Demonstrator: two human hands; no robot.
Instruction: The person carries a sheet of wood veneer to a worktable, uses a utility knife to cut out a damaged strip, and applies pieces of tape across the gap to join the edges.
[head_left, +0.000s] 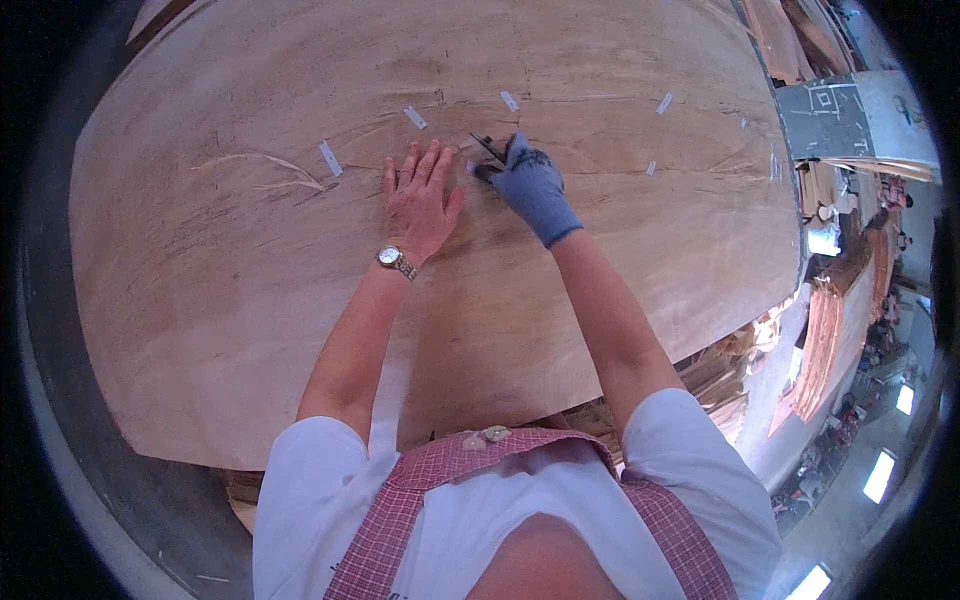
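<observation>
My left hand (424, 199), bare and wearing a wristwatch (390, 256), lies flat with fingers spread on a large wood veneer sheet (247, 330). Just right of it, my right hand (529, 184) wears a blue-grey glove with dark fingertips. It grips a thin dark tool (486, 145), possibly a knife, whose exact kind I cannot make out. Short white tape strips (415, 117) dot the sheet along cracks and seams in front of both hands. One more tape piece (330, 158) lies left of my left hand, beside loose slivers of veneer (281, 161).
Stacked veneer sheets (817, 345) stand off to the right, with torn veneer scraps (720, 375) beneath the sheet's near right edge. A grey surface (825, 112) adjoins the far right side. Dark floor (52, 300) runs along the left.
</observation>
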